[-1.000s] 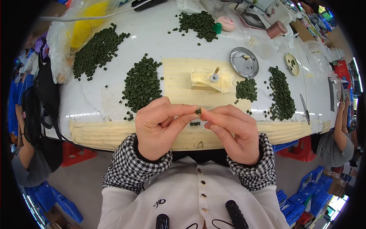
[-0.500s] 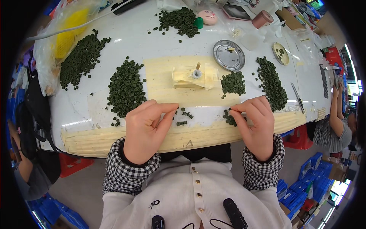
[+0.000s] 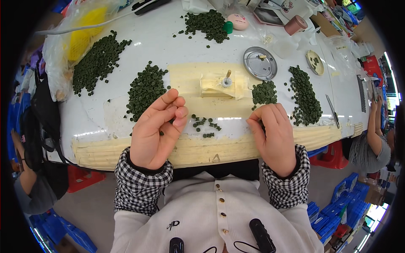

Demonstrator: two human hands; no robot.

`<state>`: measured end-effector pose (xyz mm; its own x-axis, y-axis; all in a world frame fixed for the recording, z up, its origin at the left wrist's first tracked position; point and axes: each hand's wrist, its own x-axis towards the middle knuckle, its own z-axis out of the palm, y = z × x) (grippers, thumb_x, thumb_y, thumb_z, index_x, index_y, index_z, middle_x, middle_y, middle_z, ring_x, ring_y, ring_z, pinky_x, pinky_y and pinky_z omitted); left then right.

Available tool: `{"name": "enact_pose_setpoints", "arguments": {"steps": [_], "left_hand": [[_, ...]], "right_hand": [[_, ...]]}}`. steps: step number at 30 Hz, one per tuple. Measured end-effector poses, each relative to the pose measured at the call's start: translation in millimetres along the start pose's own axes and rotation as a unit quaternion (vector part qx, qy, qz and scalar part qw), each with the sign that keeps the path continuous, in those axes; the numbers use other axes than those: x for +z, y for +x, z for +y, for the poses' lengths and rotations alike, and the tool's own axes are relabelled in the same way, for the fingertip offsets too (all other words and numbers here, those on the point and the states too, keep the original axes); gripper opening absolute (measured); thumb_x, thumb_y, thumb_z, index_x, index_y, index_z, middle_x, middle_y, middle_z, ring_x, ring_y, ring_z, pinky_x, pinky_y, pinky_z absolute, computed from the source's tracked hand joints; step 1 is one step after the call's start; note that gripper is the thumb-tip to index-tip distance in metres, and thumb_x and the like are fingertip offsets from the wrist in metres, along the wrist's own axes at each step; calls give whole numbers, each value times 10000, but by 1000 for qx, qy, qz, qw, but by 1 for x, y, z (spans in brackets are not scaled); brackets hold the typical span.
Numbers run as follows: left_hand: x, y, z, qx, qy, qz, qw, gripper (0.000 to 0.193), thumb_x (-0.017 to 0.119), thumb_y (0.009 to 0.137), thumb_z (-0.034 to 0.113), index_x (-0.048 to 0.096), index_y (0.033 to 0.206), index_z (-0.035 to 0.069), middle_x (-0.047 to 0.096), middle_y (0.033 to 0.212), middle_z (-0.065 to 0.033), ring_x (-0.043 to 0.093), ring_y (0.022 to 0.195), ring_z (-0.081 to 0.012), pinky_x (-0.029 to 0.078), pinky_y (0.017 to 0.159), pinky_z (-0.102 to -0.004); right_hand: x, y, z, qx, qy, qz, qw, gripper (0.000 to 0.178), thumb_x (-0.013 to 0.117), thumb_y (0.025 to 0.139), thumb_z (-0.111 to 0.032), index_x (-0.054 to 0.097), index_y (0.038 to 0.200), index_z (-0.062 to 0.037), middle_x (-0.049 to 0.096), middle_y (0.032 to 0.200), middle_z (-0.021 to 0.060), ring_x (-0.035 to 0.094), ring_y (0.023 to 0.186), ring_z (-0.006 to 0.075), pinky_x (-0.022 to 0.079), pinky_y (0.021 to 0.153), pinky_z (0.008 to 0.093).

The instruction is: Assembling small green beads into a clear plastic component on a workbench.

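My left hand (image 3: 154, 133) is half turned up, its fingers curled and the thumb close to the fingertips, beside a large heap of small dark green round pieces (image 3: 144, 88). Whether a piece sits in those fingers is hard to make out. Thumb and forefinger of my right hand (image 3: 275, 137) are pinched together, and what they hold is hidden. Between the hands lie several loose green pieces (image 3: 196, 122), some joined into short spool shapes (image 3: 208, 135). Beyond them, a tape-covered block (image 3: 211, 86) bears an upright peg (image 3: 228, 74) in a pale collar.
More green heaps lie at right (image 3: 304, 97), far left (image 3: 99, 61) and back (image 3: 206, 25); a smaller one (image 3: 264, 92) is beside the block. A round metal lid (image 3: 260, 63), a cream dish (image 3: 314, 63) and a knife (image 3: 332, 110) are on the right.
My left hand has pulled back from its forward pinch and turned palm upward. My right hand has shifted slightly left, still pinched. More loose green pieces show between the hands.
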<state>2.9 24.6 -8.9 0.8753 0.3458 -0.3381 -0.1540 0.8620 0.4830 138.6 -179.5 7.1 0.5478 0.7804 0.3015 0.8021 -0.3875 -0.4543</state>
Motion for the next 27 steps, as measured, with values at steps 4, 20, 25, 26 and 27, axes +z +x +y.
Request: {"name": "enact_pose_setpoints", "arguments": {"steps": [4, 20, 25, 26, 27], "left_hand": [[5, -2, 0, -20, 42, 9, 999, 233, 448, 976, 63, 522, 1178, -24, 618, 975, -88, 533, 745, -103, 446, 634, -192], [37, -10, 6, -96, 61, -4, 993, 297, 350, 1023, 202, 493, 1195, 6, 376, 726, 42, 312, 548, -44, 280, 479, -184], [38, -7, -2, -80, 141, -19, 987, 264, 424, 999, 158, 471, 1204, -2, 613, 887, -40, 364, 539, -36, 319, 501, -180], [30, -4, -6, -78, 116, -45, 989, 211, 457, 990, 130, 504, 1151, 2, 659, 956, -93, 369, 526, -25, 324, 502, -171], [25, -4, -7, -88, 121, -66, 986, 212, 461, 988, 124, 517, 1149, -2, 656, 945, -87, 363, 526, -22, 322, 502, -167]], "right_hand": [[5, -6, 1, 29, 112, 36, 993, 141, 647, 781, 34, 535, 862, 4, 553, 744, 129, 543, 679, 301, 451, 604, 352], [13, -3, -12, 7, 143, 73, 987, 189, 706, 742, 37, 679, 926, 2, 623, 783, 114, 612, 657, 231, 495, 574, 293], [13, -4, -11, 12, 153, 91, 984, 200, 698, 743, 52, 686, 935, -3, 633, 811, 116, 621, 672, 229, 499, 574, 285], [12, -4, -10, 7, 156, 90, 984, 202, 695, 746, 56, 686, 938, -3, 635, 818, 116, 622, 674, 229, 499, 573, 284], [12, -5, -9, 4, 160, 87, 983, 204, 692, 748, 61, 686, 941, -4, 637, 824, 116, 624, 676, 230, 500, 573, 284]]}}
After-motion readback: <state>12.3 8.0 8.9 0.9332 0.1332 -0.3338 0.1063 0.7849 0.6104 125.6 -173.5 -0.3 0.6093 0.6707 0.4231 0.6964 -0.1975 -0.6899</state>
